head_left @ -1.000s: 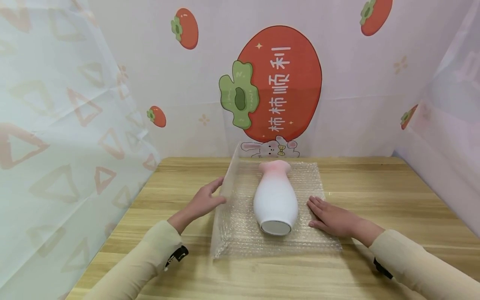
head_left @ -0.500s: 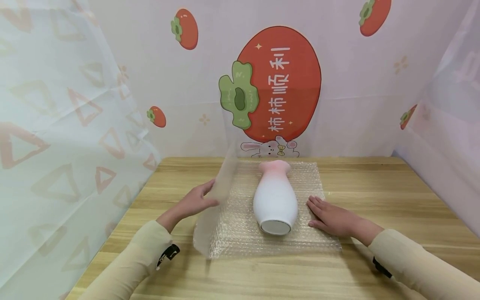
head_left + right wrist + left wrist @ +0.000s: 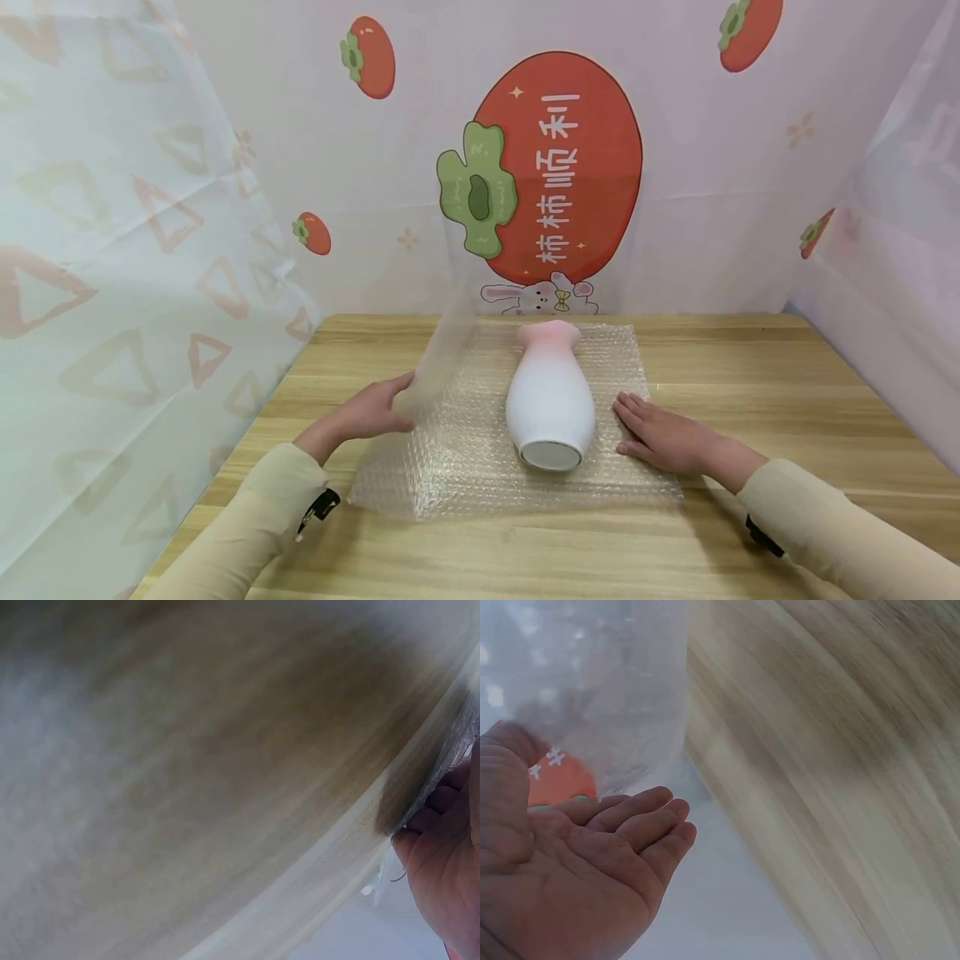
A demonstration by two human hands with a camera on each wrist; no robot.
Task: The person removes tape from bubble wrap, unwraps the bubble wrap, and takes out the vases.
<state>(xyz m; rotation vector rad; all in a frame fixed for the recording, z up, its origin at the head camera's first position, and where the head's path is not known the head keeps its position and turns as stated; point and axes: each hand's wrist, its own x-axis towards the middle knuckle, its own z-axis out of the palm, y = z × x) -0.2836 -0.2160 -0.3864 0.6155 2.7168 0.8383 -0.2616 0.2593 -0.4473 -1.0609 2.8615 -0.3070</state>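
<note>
A vase [image 3: 551, 400], white with a pink neck, lies on its side on a sheet of bubble wrap [image 3: 472, 475], base toward me. The sheet's left part stands up as a raised flap [image 3: 435, 358], leaning outward. My left hand [image 3: 367, 412] is at this flap, fingers loosely extended and thumb apart. In the left wrist view, the cloudy plastic flap [image 3: 607, 675] hangs by the thumb and fingertips of the palm-up left hand [image 3: 585, 862]. My right hand [image 3: 667, 433] rests flat on the sheet's right edge, beside the vase.
The wooden table [image 3: 772, 392] extends to both sides of the sheet. Behind it hangs a pale backdrop [image 3: 697, 250] printed with persimmons and a rabbit. More printed cloth [image 3: 150, 292] hangs along the left side.
My left hand has moved left and toward me, and the bubble wrap flap has tipped outward with it. The vase and right hand have stayed in place.
</note>
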